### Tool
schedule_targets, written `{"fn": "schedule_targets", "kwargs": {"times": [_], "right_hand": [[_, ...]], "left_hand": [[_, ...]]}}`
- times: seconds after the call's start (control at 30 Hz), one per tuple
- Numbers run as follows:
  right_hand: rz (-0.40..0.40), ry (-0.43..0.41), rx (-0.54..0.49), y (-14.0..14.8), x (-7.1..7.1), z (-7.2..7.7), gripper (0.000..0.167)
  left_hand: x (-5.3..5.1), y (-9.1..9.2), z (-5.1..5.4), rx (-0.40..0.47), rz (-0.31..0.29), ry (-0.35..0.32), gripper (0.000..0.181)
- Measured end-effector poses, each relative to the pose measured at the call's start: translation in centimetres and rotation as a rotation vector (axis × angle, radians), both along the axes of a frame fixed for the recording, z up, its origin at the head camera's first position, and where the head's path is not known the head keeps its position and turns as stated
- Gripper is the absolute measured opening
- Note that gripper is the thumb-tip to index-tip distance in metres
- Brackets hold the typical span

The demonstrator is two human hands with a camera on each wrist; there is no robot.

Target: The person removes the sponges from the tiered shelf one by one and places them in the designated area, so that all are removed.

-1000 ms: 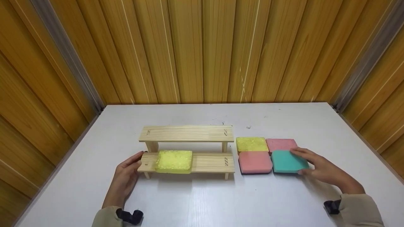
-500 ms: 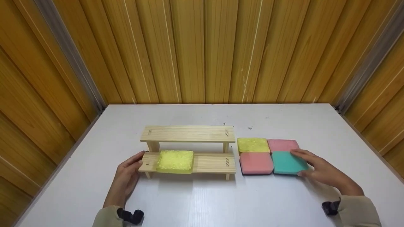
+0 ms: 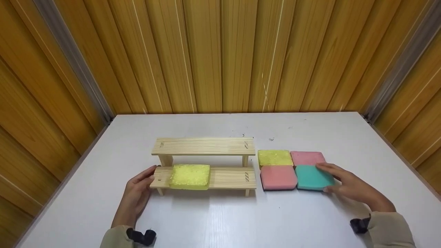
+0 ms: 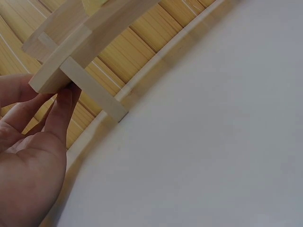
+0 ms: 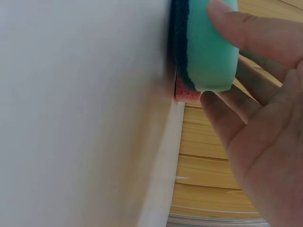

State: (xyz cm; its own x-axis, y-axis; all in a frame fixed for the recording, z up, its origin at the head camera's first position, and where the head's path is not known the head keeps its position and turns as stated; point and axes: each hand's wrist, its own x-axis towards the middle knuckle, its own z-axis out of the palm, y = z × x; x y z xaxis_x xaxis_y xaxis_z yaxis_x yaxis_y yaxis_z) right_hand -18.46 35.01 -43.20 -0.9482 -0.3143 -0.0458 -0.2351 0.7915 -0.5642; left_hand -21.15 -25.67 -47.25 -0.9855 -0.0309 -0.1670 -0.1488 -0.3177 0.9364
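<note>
A two-tier wooden stand (image 3: pixel 227 178) stands on the white table. My left hand (image 3: pixel 137 191) grips the left end of its lower step; in the left wrist view the thumb is at the board's end and fingers lie under it. A yellow sponge (image 3: pixel 190 176) rests on that lower step, left of its middle. Right of the stand, my right hand (image 3: pixel 351 184) holds a teal sponge (image 3: pixel 313 177) by its right side, thumb at the front corner and a finger at the back. A dark scouring layer (image 5: pixel 182 45) shows along the teal sponge's underside in the right wrist view.
A salmon-pink sponge (image 3: pixel 278 177) lies against the teal one's left side. Behind these two lie another yellow sponge (image 3: pixel 274 157) and a pink sponge (image 3: pixel 307 157). The stand's upper step (image 3: pixel 203 146) bears nothing. Wood-patterned walls (image 3: pixel 237 58) rise around the table.
My right hand and the teal sponge have shifted very slightly to the left, towards the salmon-pink sponge. My left hand and the stand have not moved.
</note>
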Motion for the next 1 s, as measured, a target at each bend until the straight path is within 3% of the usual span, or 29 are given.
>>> {"fn": "schedule_targets", "kwargs": {"times": [0.63,1.0], "right_hand": [[-0.035,-0.081,0.015,-0.59,0.0,-0.05,0.076],[-0.013,-0.044,0.014,-0.54,0.11,0.15,0.08]], "left_hand": [[0.05,-0.06,0.1,-0.002,-0.009,0.012,0.051],[0.08,-0.04,0.09,-0.031,-0.019,0.007,0.051]]}}
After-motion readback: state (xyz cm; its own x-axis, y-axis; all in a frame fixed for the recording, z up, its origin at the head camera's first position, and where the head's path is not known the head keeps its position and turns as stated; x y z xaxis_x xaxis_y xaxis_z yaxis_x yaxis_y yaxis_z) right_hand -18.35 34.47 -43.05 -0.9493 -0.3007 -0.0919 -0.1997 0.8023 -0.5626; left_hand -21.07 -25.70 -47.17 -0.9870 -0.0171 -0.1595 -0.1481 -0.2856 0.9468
